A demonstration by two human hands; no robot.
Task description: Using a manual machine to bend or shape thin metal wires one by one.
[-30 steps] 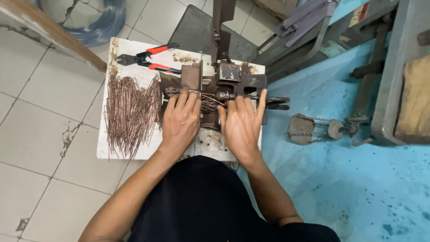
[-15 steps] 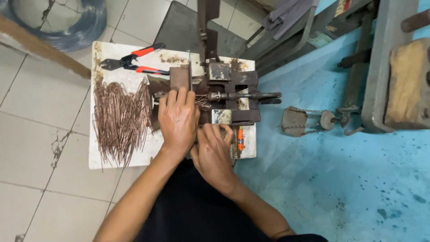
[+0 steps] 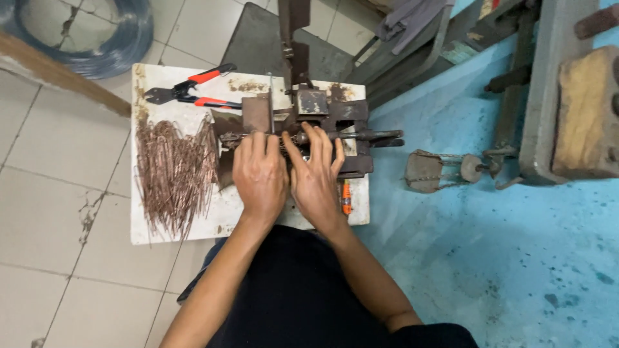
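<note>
- Rusty metal jig [image 3: 316, 125] sits at the far middle of the white board [image 3: 193, 229], reaching toward its right edge.
- Left hand [image 3: 260, 177] lies palm down on the jig's near left part, fingers straight and together; whether it grips anything I cannot tell.
- Right hand [image 3: 316, 177] rests just beside it, fingers spread over the jig's middle, nothing visibly clasped.
- Pile of bent copper-coloured wires [image 3: 171, 174] covers the board's left side.
- Red-handled cutters [image 3: 190, 91] lie at the far left corner.
</note>
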